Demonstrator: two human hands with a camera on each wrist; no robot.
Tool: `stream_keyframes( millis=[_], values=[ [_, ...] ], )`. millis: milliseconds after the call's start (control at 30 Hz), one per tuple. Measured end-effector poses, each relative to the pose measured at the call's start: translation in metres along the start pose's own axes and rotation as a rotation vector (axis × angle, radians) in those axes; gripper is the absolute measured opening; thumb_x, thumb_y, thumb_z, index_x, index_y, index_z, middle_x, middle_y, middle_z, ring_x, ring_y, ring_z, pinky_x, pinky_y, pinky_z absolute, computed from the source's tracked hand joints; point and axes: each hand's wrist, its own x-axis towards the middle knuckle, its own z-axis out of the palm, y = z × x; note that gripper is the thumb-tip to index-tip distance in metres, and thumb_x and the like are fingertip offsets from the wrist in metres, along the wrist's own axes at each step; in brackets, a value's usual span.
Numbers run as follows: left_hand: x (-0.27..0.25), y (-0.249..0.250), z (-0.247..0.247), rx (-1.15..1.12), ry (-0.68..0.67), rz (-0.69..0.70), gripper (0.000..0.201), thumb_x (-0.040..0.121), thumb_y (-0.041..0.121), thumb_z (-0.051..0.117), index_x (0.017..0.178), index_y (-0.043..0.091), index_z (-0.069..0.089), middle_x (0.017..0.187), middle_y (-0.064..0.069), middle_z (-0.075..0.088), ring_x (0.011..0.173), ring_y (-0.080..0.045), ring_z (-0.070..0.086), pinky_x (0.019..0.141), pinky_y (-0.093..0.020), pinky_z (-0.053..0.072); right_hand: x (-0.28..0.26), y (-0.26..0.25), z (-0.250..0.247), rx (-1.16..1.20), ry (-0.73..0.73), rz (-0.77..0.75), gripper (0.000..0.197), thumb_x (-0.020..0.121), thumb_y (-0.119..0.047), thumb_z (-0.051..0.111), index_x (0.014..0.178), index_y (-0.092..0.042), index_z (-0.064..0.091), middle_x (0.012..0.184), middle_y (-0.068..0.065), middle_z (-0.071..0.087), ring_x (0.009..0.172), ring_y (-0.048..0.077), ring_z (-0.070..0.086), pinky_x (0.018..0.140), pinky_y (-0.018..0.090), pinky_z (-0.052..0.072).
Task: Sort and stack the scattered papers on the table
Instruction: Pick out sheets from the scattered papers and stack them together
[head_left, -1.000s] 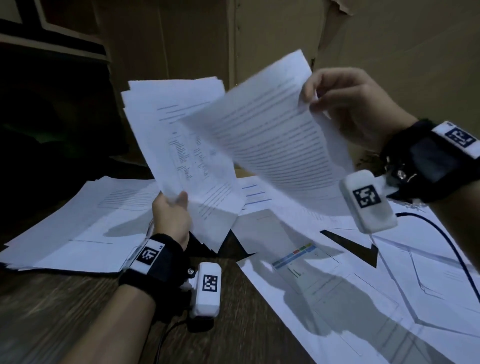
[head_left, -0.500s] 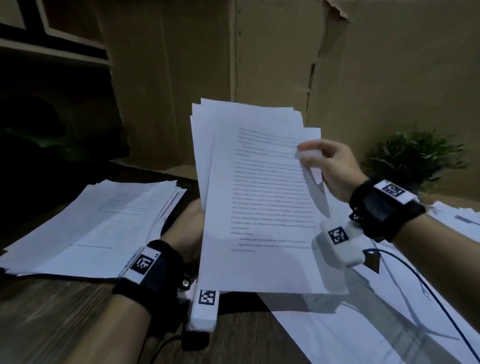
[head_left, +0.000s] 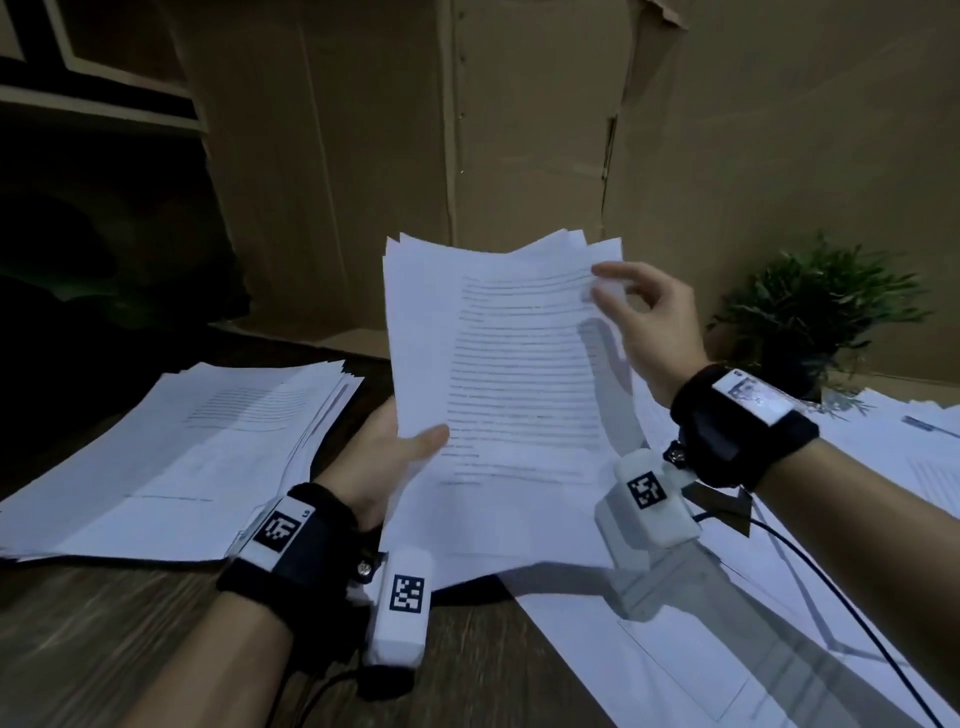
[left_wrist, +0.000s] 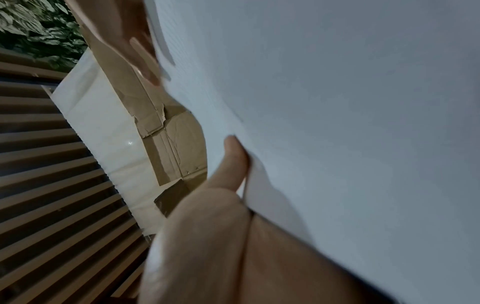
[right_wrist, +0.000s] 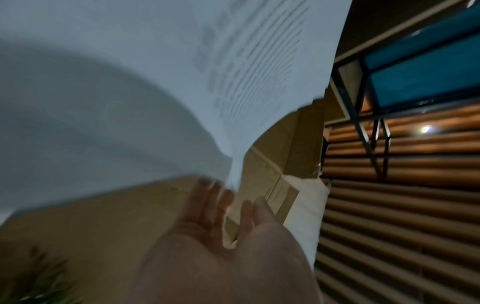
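Observation:
A bundle of white printed papers (head_left: 509, 364) stands almost upright above the table's middle. My left hand (head_left: 410, 441) grips its lower left edge, thumb on the front sheet and fingers hidden behind. In the left wrist view the thumb (left_wrist: 233, 164) presses on the bundle (left_wrist: 337, 123). My right hand (head_left: 602, 286) is at the bundle's top right corner, its fingertips touching the sheet edges. The blurred right wrist view shows straight fingers (right_wrist: 210, 195) just under the paper edge (right_wrist: 233, 174). A neat stack of papers (head_left: 182, 457) lies on the left. Loose sheets (head_left: 727, 649) cover the right.
The dark wooden table (head_left: 104, 623) shows bare at the front left. Brown cardboard (head_left: 519, 130) stands behind as a wall. A small green potted plant (head_left: 815, 312) sits at the back right. A black cable (head_left: 857, 623) trails over the loose sheets.
A second ago my right hand held a single sheet apart from the left hand's bundle. That sheet now lies on the bundle's front, and my right hand has slid to the top right corner.

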Motion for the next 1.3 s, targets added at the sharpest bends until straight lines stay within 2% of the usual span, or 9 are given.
stream_keyframes(
  millis=[133,233,367,433,567,667,900,1200,1300],
  values=[
    [0.010,-0.001,-0.015,-0.056,0.351,0.005,0.030,0.099,0.000,0.051,0.125,0.012,0.060,0.119,-0.006,0.069,0.106,-0.026,0.066,0.091,-0.042,0.052,-0.001,0.012,-0.024,0.151,-0.045,0.318,0.035,0.105,-0.009,0.044,0.138,-0.019,0.051,0.129,0.006,0.058,0.098,0.022,0.068,0.089,0.037,0.058],
    [0.017,-0.011,-0.036,-0.050,0.601,-0.019,0.026,0.094,0.010,0.061,0.118,0.020,0.061,0.114,-0.003,0.068,0.106,-0.030,0.065,0.094,-0.050,0.051,-0.004,0.041,-0.053,-0.090,-0.129,0.530,0.026,0.102,-0.004,0.045,0.121,-0.012,0.062,0.130,0.012,0.062,0.105,0.026,0.065,0.097,0.042,0.051],
    [0.019,-0.015,-0.043,-0.060,0.752,-0.090,0.043,0.094,0.015,0.063,0.134,0.012,0.048,0.125,-0.008,0.061,0.113,-0.031,0.059,0.102,-0.054,0.045,-0.011,0.064,-0.078,-0.430,-0.494,0.678,0.019,0.098,-0.015,0.060,0.112,-0.006,0.069,0.105,0.010,0.069,0.092,0.027,0.065,0.079,0.033,0.048],
    [0.020,-0.016,-0.044,-0.068,0.750,-0.119,0.044,0.096,0.013,0.061,0.136,0.007,0.044,0.126,-0.011,0.059,0.114,-0.031,0.058,0.102,-0.054,0.045,-0.008,0.071,-0.078,-0.669,-0.602,0.646,0.023,0.091,-0.015,0.069,0.112,-0.004,0.069,0.100,0.008,0.068,0.091,0.024,0.062,0.077,0.033,0.048],
    [0.019,-0.016,-0.043,-0.053,0.700,-0.121,0.040,0.096,0.011,0.060,0.134,0.005,0.048,0.126,-0.011,0.061,0.113,-0.032,0.060,0.100,-0.052,0.047,-0.003,0.075,-0.072,-0.957,-0.731,0.598,0.056,0.081,-0.023,0.081,0.132,-0.024,0.058,0.130,0.000,0.057,0.098,0.021,0.058,0.077,0.030,0.047],
    [0.017,-0.016,-0.041,-0.080,0.675,-0.152,0.040,0.097,0.010,0.059,0.135,0.004,0.048,0.122,-0.013,0.063,0.106,-0.032,0.063,0.082,-0.042,0.053,-0.003,0.074,-0.070,-1.035,-0.820,0.589,0.068,0.079,-0.029,0.082,0.139,-0.027,0.050,0.133,-0.004,0.050,0.096,0.021,0.052,0.072,0.029,0.044],
    [0.016,-0.013,-0.040,-0.095,0.590,-0.186,0.032,0.098,0.008,0.057,0.128,-0.004,0.051,0.105,-0.013,0.066,0.082,-0.023,0.065,0.047,-0.026,0.052,0.006,0.071,-0.050,-1.117,-0.887,0.530,0.058,0.084,-0.016,0.078,0.137,-0.007,0.056,0.138,0.013,0.057,0.127,0.030,0.055,0.100,0.034,0.047],
    [0.021,-0.025,-0.039,-0.071,0.540,-0.157,0.035,0.099,0.007,0.055,0.132,0.001,0.051,0.118,-0.013,0.065,0.091,-0.023,0.065,0.066,-0.032,0.050,0.023,0.082,-0.053,-1.185,-0.913,0.537,0.062,0.083,-0.021,0.074,0.139,-0.017,0.048,0.114,-0.003,0.057,0.104,0.020,0.054,0.070,0.026,0.044],
    [0.020,-0.023,-0.040,-0.080,0.550,-0.156,0.035,0.098,0.007,0.055,0.133,0.001,0.051,0.115,-0.012,0.066,0.091,-0.023,0.065,0.063,-0.032,0.051,0.022,0.083,-0.055,-1.252,-0.879,0.457,0.054,0.083,-0.022,0.072,0.134,-0.016,0.054,0.123,-0.001,0.060,0.109,0.022,0.055,0.079,0.028,0.044]
  ],
)
